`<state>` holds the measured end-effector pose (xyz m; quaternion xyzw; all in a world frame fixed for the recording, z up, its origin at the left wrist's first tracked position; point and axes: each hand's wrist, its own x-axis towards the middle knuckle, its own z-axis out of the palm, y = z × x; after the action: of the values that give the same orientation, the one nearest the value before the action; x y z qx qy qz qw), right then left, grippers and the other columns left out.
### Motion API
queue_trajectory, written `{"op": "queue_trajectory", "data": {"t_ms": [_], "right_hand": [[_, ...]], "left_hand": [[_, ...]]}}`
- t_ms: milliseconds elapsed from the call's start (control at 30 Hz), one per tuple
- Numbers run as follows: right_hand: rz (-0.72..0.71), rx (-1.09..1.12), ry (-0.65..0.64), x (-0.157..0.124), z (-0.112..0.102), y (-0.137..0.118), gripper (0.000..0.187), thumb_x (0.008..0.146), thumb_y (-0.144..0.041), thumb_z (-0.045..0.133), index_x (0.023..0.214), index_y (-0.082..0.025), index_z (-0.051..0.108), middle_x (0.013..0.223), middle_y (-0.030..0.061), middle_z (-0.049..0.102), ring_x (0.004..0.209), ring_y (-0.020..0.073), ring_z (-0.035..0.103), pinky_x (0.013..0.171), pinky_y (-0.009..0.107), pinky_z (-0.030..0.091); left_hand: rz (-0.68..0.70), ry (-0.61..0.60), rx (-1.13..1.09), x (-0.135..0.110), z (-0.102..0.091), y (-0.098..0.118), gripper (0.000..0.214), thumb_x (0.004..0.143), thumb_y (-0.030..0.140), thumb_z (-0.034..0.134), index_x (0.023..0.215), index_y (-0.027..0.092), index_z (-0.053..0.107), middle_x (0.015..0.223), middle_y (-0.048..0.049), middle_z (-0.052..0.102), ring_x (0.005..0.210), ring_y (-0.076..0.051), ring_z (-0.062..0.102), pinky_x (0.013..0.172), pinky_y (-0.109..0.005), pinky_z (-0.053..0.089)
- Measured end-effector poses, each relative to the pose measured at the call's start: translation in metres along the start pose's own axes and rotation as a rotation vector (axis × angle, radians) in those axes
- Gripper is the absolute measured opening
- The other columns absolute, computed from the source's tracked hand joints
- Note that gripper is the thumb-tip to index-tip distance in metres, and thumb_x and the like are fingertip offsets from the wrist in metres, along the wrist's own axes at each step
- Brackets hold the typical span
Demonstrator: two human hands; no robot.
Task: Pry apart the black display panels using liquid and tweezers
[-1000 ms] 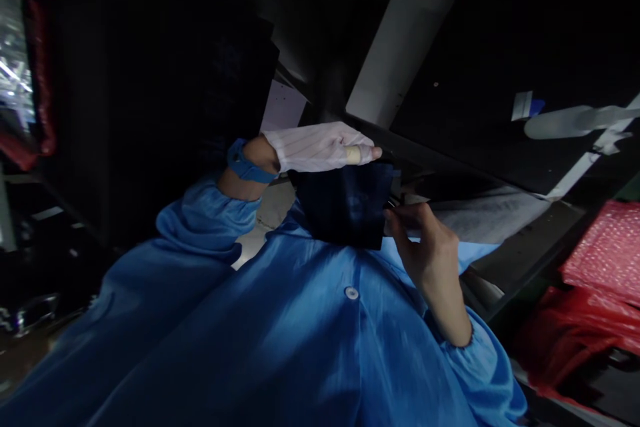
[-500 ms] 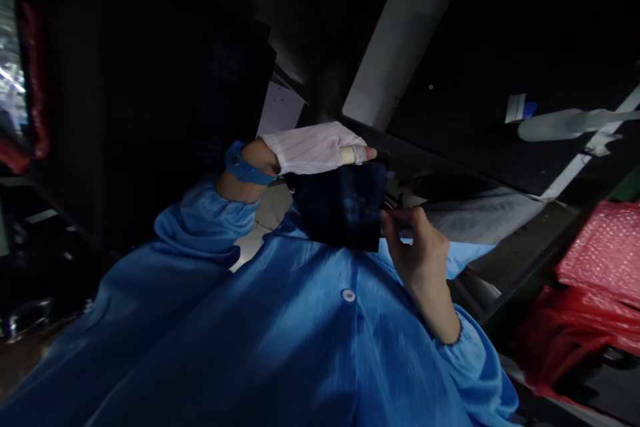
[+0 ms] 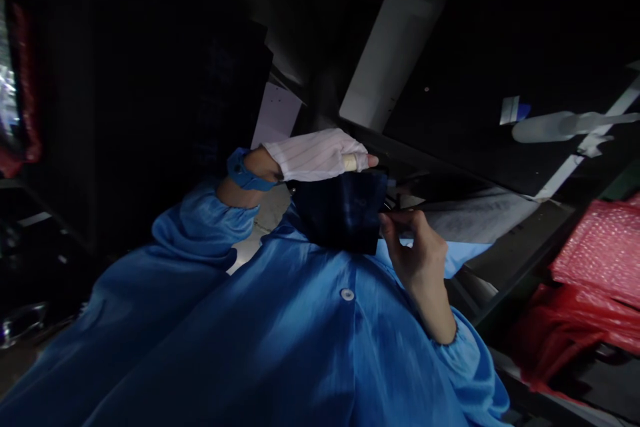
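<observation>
A dark, glossy flat panel (image 3: pixel 343 210) with a squarish outline stands tilted in front of my chest. My left hand (image 3: pixel 323 155), in a pale striped glove with a tape-wrapped thumb, is closed over the panel's top edge; the fingers behind it are hidden. A blue strap (image 3: pixel 246 170) circles the left wrist. Bare and pinched, my right hand (image 3: pixel 417 247) has its thumb and index fingertips at the panel's right edge. Whether they grip the edge or something small there is too dark to tell.
On the right, red bubble wrap (image 3: pixel 600 247) lies by a dark frame, and a translucent bottle (image 3: pixel 545 127) is near a pale rail. A grey plate (image 3: pixel 385 54) slants beyond my hands. Large dark panels stand on both sides. At far left is another red-wrapped, shiny item (image 3: pixel 23 94).
The view has shifted slightly, so the surroundings sit a little further left. Both hands keep nearly the same pose at the dark panel.
</observation>
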<state>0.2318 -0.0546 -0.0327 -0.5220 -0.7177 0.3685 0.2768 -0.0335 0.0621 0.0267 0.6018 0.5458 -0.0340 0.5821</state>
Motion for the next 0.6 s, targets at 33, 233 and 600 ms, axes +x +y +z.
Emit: {"op": "queue_trajectory", "data": {"t_ms": [33, 233, 600], "right_hand": [[-0.004, 0.001, -0.003, -0.002, 0.0, 0.0, 0.026, 0.123, -0.045, 0.066, 0.106, -0.027, 0.072, 0.082, 0.0016, 0.082, 0.064, 0.02, 0.076, 0.062, 0.03, 0.06], [-0.036, 0.017, -0.002, -0.007, -0.002, -0.001, 0.019, 0.123, -0.036, 0.065, 0.107, -0.027, 0.068, 0.081, -0.0021, 0.078, 0.063, 0.0168, 0.074, 0.062, 0.027, 0.054], [0.022, 0.088, -0.168, -0.004, -0.017, 0.0, 0.023, 0.124, -0.041, 0.065, 0.107, -0.027, 0.069, 0.088, 0.0018, 0.085, 0.07, 0.0196, 0.08, 0.065, 0.029, 0.059]], "left_hand": [[-0.012, -0.025, 0.005, 0.0, -0.001, 0.0, 0.059, 0.114, 0.06, 0.055, 0.07, 0.023, 0.04, 0.071, -0.001, 0.041, 0.067, -0.015, 0.034, 0.07, -0.036, 0.028], [-0.069, -0.059, 0.014, 0.001, 0.0, 0.004, 0.054, 0.114, 0.058, 0.052, 0.073, 0.024, 0.044, 0.077, -0.0038, 0.053, 0.068, -0.016, 0.045, 0.072, -0.038, 0.035], [-0.054, -0.07, -0.02, 0.002, 0.001, 0.003, 0.053, 0.114, 0.053, 0.053, 0.071, 0.023, 0.043, 0.078, -0.0012, 0.054, 0.084, -0.02, 0.061, 0.09, -0.039, 0.051]]}}
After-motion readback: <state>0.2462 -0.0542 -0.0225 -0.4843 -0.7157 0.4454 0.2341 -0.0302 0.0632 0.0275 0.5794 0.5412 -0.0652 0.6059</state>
